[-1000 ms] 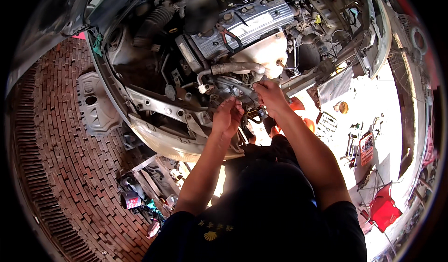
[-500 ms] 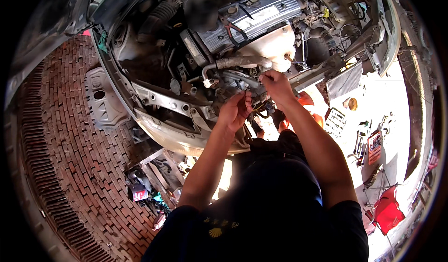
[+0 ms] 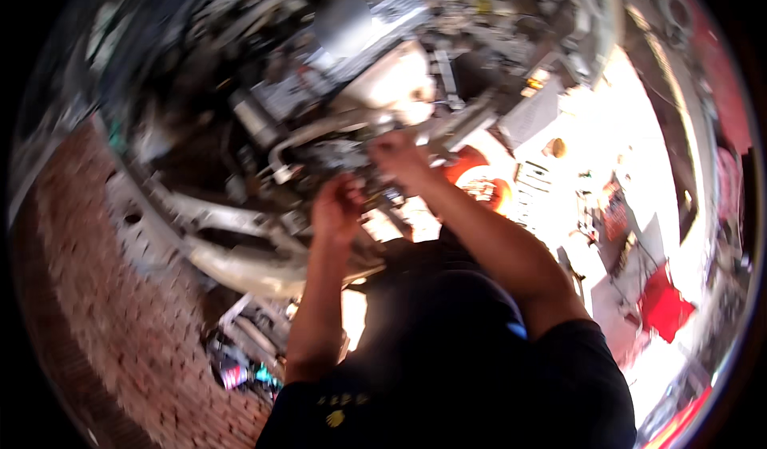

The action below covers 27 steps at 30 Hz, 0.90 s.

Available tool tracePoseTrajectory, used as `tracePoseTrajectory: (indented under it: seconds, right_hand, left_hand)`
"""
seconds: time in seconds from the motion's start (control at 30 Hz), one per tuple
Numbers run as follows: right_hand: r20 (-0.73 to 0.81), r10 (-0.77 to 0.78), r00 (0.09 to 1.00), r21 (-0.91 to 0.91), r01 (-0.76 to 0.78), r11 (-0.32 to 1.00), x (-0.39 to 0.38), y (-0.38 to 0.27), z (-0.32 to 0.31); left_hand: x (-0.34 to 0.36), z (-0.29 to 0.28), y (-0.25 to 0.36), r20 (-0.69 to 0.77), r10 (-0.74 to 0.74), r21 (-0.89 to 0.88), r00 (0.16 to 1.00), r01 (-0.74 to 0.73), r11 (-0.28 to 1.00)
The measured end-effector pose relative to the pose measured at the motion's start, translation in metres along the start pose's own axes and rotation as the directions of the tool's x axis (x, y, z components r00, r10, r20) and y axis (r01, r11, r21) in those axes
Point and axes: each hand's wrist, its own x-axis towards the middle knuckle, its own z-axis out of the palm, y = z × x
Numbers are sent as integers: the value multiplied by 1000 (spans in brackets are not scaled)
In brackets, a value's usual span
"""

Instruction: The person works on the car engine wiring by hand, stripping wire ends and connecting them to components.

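Motion smears the whole picture, so fine detail is lost. Both hands are over the front of an open car engine bay. My left hand [image 3: 339, 207] is upright with bent, bunched fingers, close above the front crossmember [image 3: 220, 213]. To its right and a bit farther in, my right hand [image 3: 398, 160] is closed as in a pinch, just below the pale heat shield [image 3: 397, 81]. Whatever the fingers hold is too small and blurred to name. A bent hose [image 3: 323, 129] runs behind the hands, and the ribbed engine cover [image 3: 395, 17] lies beyond.
The pale bumper [image 3: 240, 271] curves along the bay's front. Left of it, a grey panel [image 3: 132, 229] lies on brick paving [image 3: 84, 249]. On the bright ground to the right are an orange-red object [image 3: 479, 181], scattered tools and a red folding stool [image 3: 667, 303].
My view has swung, so the car and both hands now appear farther left and the picture is blurred. The hands remain close together, the right still farther in than the left.
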Motion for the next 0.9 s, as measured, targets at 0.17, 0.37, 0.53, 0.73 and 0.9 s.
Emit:
tracePoseTrajectory:
  seconds: [0.17, 0.37, 0.53, 0.73, 0.9]
  right_hand:
    - [-21, -47, 999, -40, 46, 998, -16, 10, 8]
    - [18, -108, 994, -138, 109, 984, -33, -1, 5]
    - [116, -67, 991, -15, 70, 997, -51, 5, 1]
    - [275, -53, 960, -59, 72, 996, -62, 10, 4]
    - [253, -46, 966, 99, 21, 995, -64, 14, -9]
  left_hand:
    - [-13, 33, 2, 77, -79, 137, 994, 68, 988]
    - [-7, 16, 10, 53, -108, 222, 993, 94, 971]
    - [-13, 34, 9, 29, -79, 257, 996, 69, 964]
    - [-20, 14, 25, 89, -109, 366, 990, 69, 928]
    - [-9, 28, 19, -100, -72, 389, 992, 106, 915]
